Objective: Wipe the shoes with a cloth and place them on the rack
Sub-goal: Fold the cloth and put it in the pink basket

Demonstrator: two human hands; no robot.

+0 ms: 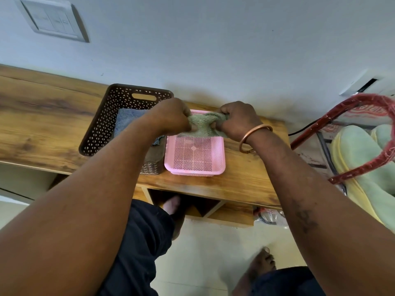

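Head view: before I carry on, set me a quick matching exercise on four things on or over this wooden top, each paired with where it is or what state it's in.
Things:
1. green cloth
2. pink basket
3. brown basket
4. bangle

Places or states:
A. round the right wrist
B. has a blue cloth lying inside
C. gripped by the left hand and the right hand
D. directly beneath the held cloth

Pairs: 1-C, 2-D, 3-B, 4-A
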